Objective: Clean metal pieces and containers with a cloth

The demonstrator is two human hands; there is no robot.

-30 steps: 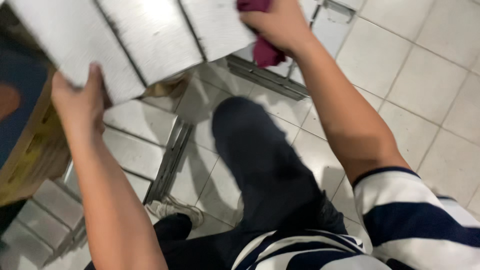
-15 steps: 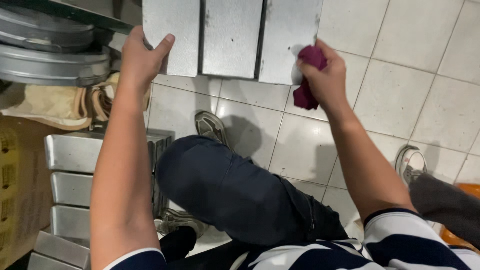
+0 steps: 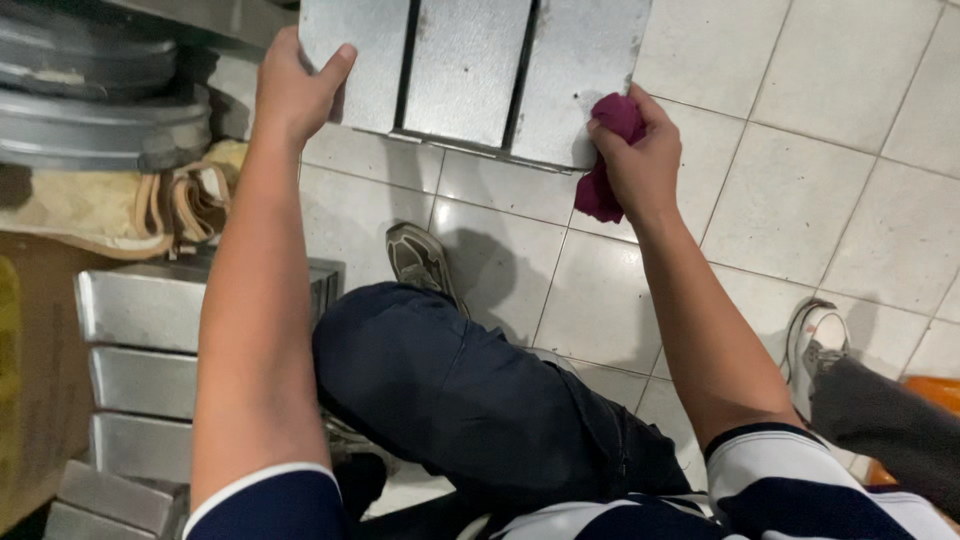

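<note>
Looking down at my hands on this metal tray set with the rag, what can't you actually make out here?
Head view only:
- Metal tray set: its far end is cut off by the top edge.
- Maroon rag: partly bunched inside the right hand, so its full shape is hidden.
- Left hand: fingertips wrap over the tray corner; what is under them is hidden.
- Stacked metal pans: cut off by the left forearm and the bottom edge.

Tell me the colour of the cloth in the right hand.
Dark magenta cloth, seen in the head view.
</note>
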